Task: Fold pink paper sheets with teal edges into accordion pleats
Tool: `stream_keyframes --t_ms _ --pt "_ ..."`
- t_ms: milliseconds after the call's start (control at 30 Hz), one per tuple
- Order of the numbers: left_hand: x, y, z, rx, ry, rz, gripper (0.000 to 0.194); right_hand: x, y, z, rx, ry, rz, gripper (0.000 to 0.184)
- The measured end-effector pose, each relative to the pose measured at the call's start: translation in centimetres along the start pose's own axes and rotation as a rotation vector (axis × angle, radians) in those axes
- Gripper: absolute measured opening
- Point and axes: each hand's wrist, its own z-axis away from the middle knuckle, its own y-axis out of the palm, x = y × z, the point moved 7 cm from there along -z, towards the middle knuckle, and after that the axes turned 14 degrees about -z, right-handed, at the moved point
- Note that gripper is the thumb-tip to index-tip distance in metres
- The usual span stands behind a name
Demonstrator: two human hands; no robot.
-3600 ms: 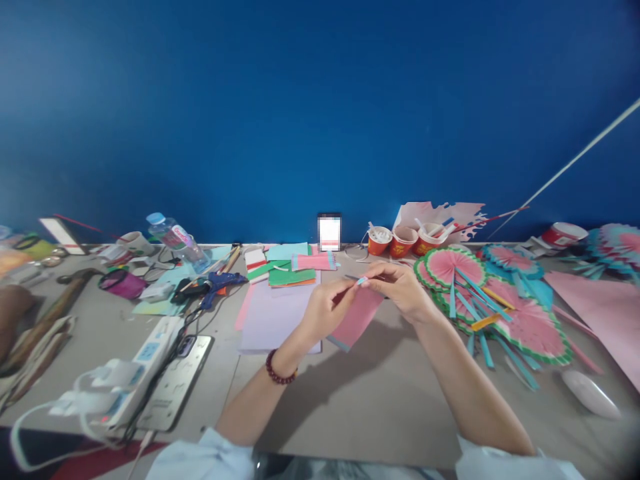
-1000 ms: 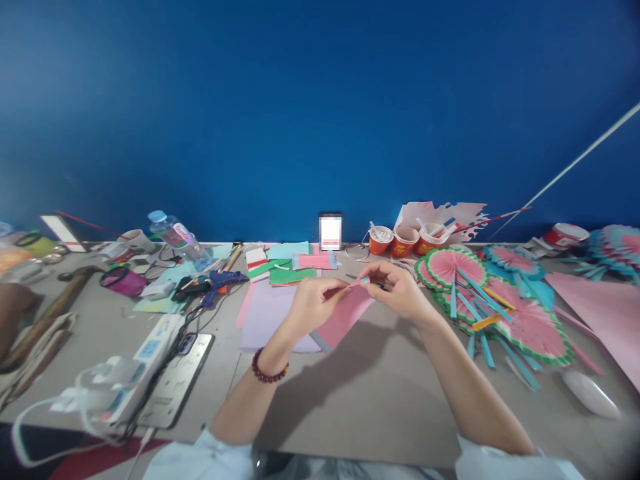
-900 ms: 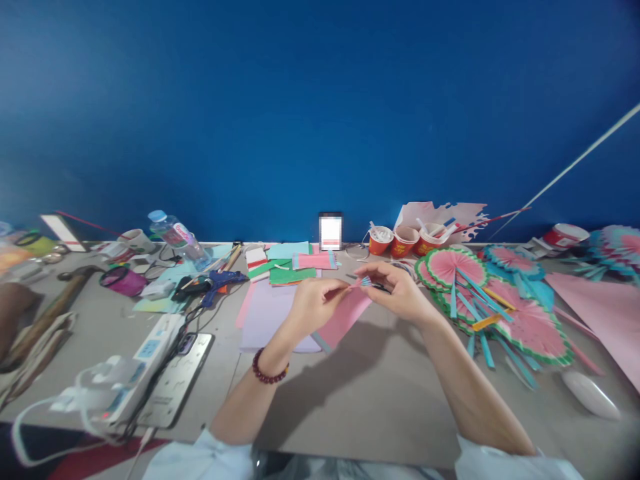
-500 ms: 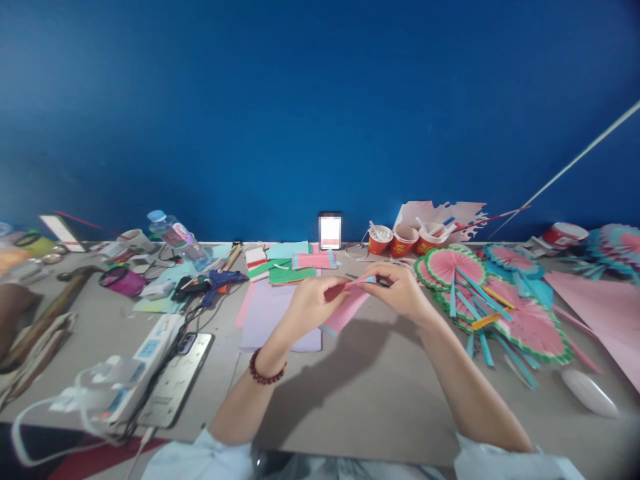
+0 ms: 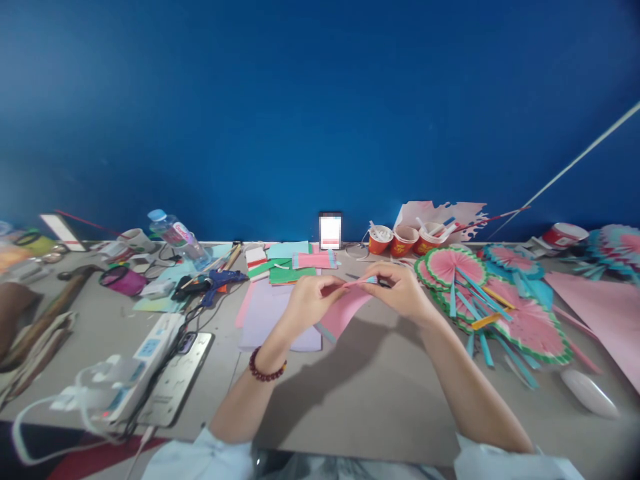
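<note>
A pink paper sheet with pale blue edging (image 5: pixel 345 312) hangs between my two hands above the table. Its top edge is gathered in a narrow fold. My left hand (image 5: pixel 313 300), with a dark red bead bracelet (image 5: pixel 267 373) on the wrist, pinches the fold at its left part. At the other end, my right hand (image 5: pixel 395 287) pinches the same edge between thumb and fingers. Just behind and left of the left hand lie lilac paper sheets (image 5: pixel 267 313). Finished round watermelon fans (image 5: pixel 453 267) lie to the right of my right hand.
Red paper cups (image 5: pixel 403 241) and a small lit screen (image 5: pixel 330 231) stand along the blue wall. To the left are a blue glue gun (image 5: pixel 220 283), a phone (image 5: pixel 177 380), a power strip (image 5: pixel 145 367), a bottle (image 5: pixel 180 240) and a hammer (image 5: pixel 70 293). A white mouse-like object (image 5: pixel 590 393) lies at right.
The hanging part of the pink sheet has swung outward and shows more of its face. Both hands stay nearly in place, still pinching the upper edge.
</note>
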Motion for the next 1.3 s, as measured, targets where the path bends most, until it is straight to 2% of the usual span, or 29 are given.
stream_keyframes --t_ms 267,333,467,533,767,1300 --pt "-0.6 -0.1 0.2 -0.009 0.081 -0.119 0.029 -0.1 0.3 0.0 0.03 0.042 0.021 0.017" --pt "-0.7 -0.1 0.2 -0.011 0.091 -0.143 0.029 0.1 0.4 0.0 0.042 0.007 0.058 0.014" --pt "-0.6 0.4 0.2 0.014 0.097 -0.176 0.029 1.0 0.6 0.1 0.061 -0.13 0.151 0.026" --pt "-0.7 0.7 0.2 0.044 0.1 -0.17 0.028 1.1 0.8 0.2 0.091 -0.148 0.181 0.017" --pt "-0.7 0.5 0.1 0.139 0.028 -0.181 0.024 1.0 0.3 0.0 0.036 -0.091 0.149 0.014" --pt "0.8 1.1 0.0 0.19 -0.037 0.005 0.033 0.4 -0.3 0.1 0.049 -0.032 0.136 0.008"
